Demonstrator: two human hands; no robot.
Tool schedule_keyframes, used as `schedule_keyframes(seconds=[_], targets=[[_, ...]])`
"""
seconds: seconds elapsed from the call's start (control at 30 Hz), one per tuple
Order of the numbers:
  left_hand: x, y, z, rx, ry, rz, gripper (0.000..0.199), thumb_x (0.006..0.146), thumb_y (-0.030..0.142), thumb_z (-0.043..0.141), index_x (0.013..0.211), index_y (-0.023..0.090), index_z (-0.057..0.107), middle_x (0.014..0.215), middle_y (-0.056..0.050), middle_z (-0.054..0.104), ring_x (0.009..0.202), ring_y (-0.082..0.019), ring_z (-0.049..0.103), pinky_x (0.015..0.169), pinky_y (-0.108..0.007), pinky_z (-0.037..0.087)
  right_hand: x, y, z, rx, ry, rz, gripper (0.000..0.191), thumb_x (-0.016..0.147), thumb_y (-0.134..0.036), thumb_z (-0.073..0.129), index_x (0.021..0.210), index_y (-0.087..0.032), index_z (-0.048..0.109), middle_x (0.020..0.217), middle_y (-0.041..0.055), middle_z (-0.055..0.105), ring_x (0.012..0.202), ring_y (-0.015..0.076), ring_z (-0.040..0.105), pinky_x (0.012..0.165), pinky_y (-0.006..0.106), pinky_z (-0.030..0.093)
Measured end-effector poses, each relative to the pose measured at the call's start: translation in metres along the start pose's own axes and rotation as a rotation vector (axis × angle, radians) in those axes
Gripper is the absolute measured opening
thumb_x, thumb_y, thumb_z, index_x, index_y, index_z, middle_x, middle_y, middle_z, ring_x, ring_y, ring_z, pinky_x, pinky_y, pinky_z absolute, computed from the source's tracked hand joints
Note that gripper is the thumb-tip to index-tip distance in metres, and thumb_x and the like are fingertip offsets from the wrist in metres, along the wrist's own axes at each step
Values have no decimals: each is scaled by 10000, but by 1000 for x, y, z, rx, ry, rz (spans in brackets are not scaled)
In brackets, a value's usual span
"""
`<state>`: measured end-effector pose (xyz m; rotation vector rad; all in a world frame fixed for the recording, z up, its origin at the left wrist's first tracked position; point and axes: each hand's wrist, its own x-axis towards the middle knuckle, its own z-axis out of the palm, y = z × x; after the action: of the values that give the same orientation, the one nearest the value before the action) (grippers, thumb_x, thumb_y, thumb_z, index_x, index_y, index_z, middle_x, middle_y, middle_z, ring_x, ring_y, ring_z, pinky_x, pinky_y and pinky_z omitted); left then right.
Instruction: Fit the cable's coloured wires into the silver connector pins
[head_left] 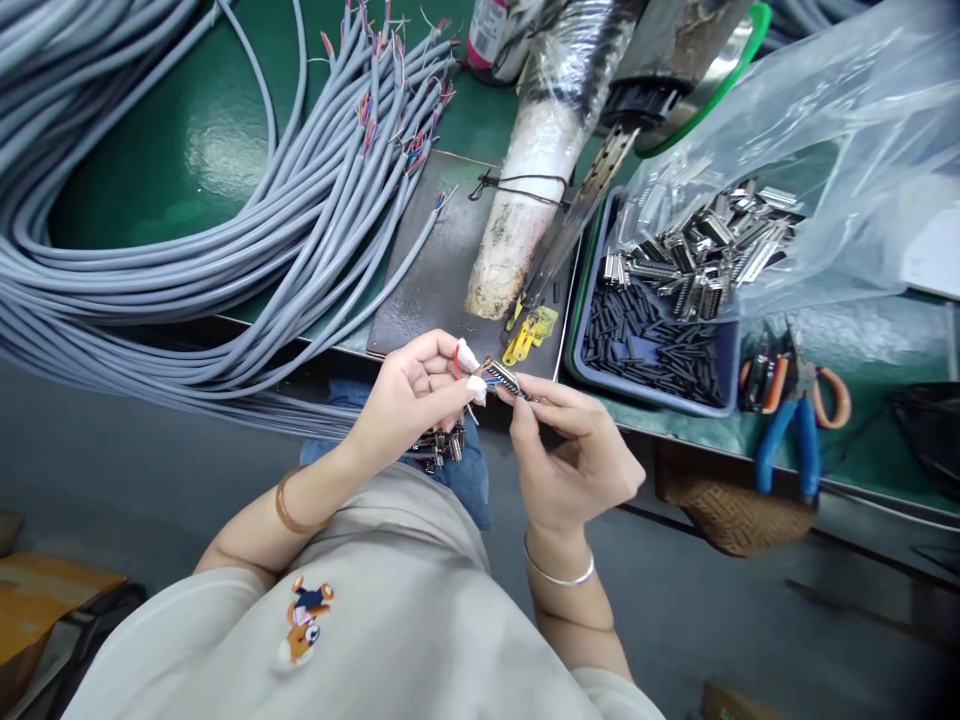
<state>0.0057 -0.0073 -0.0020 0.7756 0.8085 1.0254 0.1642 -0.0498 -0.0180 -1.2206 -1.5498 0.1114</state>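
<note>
Between thumb and fingers, my left hand (pixel 424 385) pinches the thin coloured wires (pixel 489 374) at a cable end; white wrapping covers its thumb and index fingertips. My right hand (pixel 566 440) grips a metal multi-pin connector (pixel 504 378) by its right end. The wires meet the connector's near row of contacts; whether each one is attached is too small to tell. Below my left hand, several finished-looking connectors (pixel 444 445) hang over my lap. Just beyond the hands lie yellow clips (pixel 525 338) on a dark plate (pixel 420 290).
Grey cables (pixel 187 270) with stripped ends spread across the left. A wrapped white tube (pixel 517 200) and a metal rod (pixel 581 210) slope down ahead. To the right, a blue tray (pixel 675 400) holds black sleeves (pixel 645 345) and loose connectors (pixel 712 240), beside blue-handled pliers (pixel 787 440) and orange-handled cutters (pixel 832 398).
</note>
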Motion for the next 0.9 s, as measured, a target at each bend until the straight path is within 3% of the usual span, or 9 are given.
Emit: schedule_keyframes(seconds=[0.13, 0.2, 0.33, 0.43, 0.5, 0.6, 0.7, 0.9], targets=[[-4, -1, 0, 54, -48, 39, 339, 723, 360, 903, 797, 165, 635, 679, 7, 686, 455, -52, 559, 436, -160, 491, 1, -1, 1, 177, 14, 247, 98, 879, -133, 748, 885, -198, 676, 984, 44, 804, 802, 181, 802, 694, 304, 685], [-6, -3, 1, 108, -69, 43, 332, 711, 362, 912, 792, 157, 664, 692, -6, 685, 487, -70, 581, 448, -176, 513, 2, 0, 1, 217, 14, 293, 92, 883, -145, 750, 878, -191, 670, 981, 41, 802, 780, 166, 800, 674, 271, 677], [-6, -3, 4, 136, -46, 27, 324, 724, 347, 902, 777, 155, 646, 628, 22, 623, 456, -61, 540, 407, -164, 467, 7, 4, 1, 208, -42, 245, 93, 891, -134, 742, 915, -199, 680, 986, 25, 805, 809, 150, 798, 680, 242, 663], [-5, -1, 6, 115, -22, -16, 323, 769, 372, 859, 774, 154, 621, 612, 26, 619, 424, -39, 478, 382, -148, 409, 10, 5, -7, 188, -1, 220, 105, 903, -117, 724, 917, -208, 673, 975, 16, 802, 739, 142, 783, 593, 237, 627], [-4, 2, 6, 106, -8, -48, 328, 763, 372, 860, 765, 147, 621, 649, 10, 654, 430, -26, 456, 389, -143, 394, 12, 3, -13, 156, -7, 179, 133, 880, -100, 747, 882, -215, 680, 968, 24, 803, 809, 163, 787, 567, 242, 598], [-2, 4, 6, 98, -26, -101, 341, 705, 342, 905, 760, 140, 636, 604, 28, 630, 428, -25, 446, 401, -143, 381, 14, -2, -18, 149, -160, 143, 168, 848, -74, 774, 855, -222, 693, 1012, 30, 807, 883, 169, 774, 584, 246, 579], [-1, 3, 6, 89, -81, -156, 337, 692, 330, 916, 760, 143, 646, 499, 67, 540, 415, -37, 448, 411, -147, 379, 16, -3, -15, 208, -241, 171, 171, 862, -73, 756, 854, -226, 680, 926, 1, 790, 792, 136, 739, 553, 234, 542], [0, 2, 4, 83, -53, -158, 299, 704, 322, 896, 739, 130, 670, 658, 2, 678, 460, -28, 457, 421, -151, 394, 25, 3, -12, 297, 80, 260, 148, 898, -94, 721, 860, -215, 644, 846, -31, 741, 514, 56, 577, 423, 201, 427]])
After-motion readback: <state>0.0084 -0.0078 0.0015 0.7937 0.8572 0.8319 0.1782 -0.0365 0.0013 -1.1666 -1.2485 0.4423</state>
